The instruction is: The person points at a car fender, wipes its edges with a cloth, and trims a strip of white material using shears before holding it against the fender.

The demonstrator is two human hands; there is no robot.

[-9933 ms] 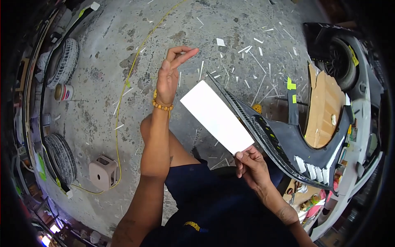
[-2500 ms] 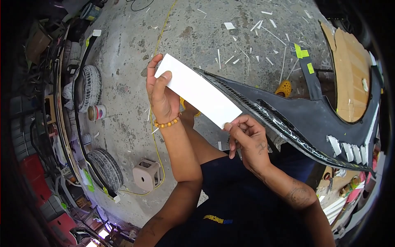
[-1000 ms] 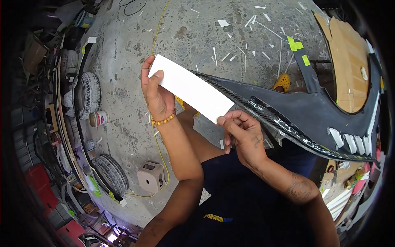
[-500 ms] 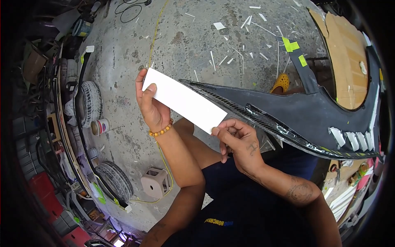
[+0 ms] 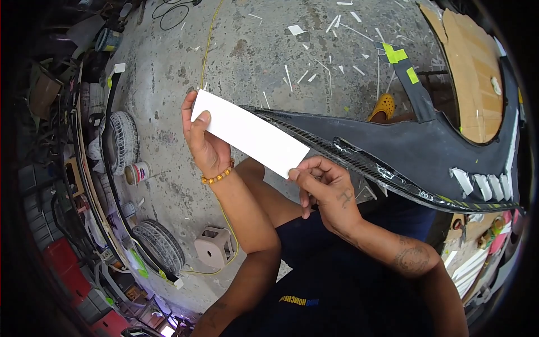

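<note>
A flat white rectangular strip [image 5: 252, 133] is held slantwise between both hands. My left hand [image 5: 203, 132] grips its upper left end, thumb on the face and fingers behind. My right hand [image 5: 325, 188] pinches the lower right corner between thumb and finger. Just beyond the strip lies a large dark panel [image 5: 387, 140] with a glossy carbon-patterned edge, partly covered by the strip at its pointed left tip. Yellow-green tape [image 5: 394, 54] sticks to an arm of the panel, and white pieces [image 5: 483, 187] are attached near its right end.
White scraps [image 5: 296, 30] litter the concrete floor. Tyres [image 5: 157, 245], a can [image 5: 137, 172] and a beige stool [image 5: 215, 247] stand at the left. Cardboard [image 5: 474, 67] lies at the upper right, with more white strips [image 5: 469, 273] below. A yellow cord [image 5: 208, 45] crosses the floor.
The view has shifted slightly. The strip and both hands appear a little further left and up, with the same hold on the strip.
</note>
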